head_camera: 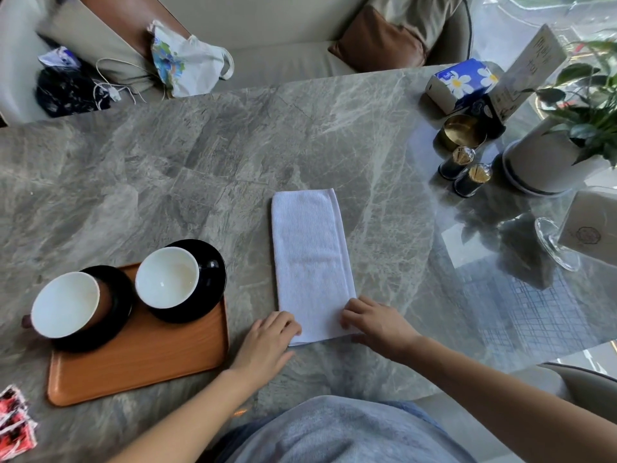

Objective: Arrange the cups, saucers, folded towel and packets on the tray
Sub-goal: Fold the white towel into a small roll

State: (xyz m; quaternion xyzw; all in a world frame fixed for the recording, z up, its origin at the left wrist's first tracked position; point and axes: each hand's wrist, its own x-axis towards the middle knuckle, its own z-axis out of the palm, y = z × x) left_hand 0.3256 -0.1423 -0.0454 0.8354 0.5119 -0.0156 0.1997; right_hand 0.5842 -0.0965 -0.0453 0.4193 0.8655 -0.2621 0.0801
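A white towel, folded into a long strip, lies on the marble table right of the tray. My left hand pinches its near left corner and my right hand pinches its near right corner. The orange tray sits at the lower left. On its far end stand two white-lined cups, the left cup on a black saucer and the right cup on a black saucer that overhangs the tray's far edge. Red and white packets lie at the bottom left, off the tray.
At the right stand a tissue box, a brass cup, two toothpick holders, a potted plant and a glass stand with a card. A sofa with bags and cushions runs along the far table edge.
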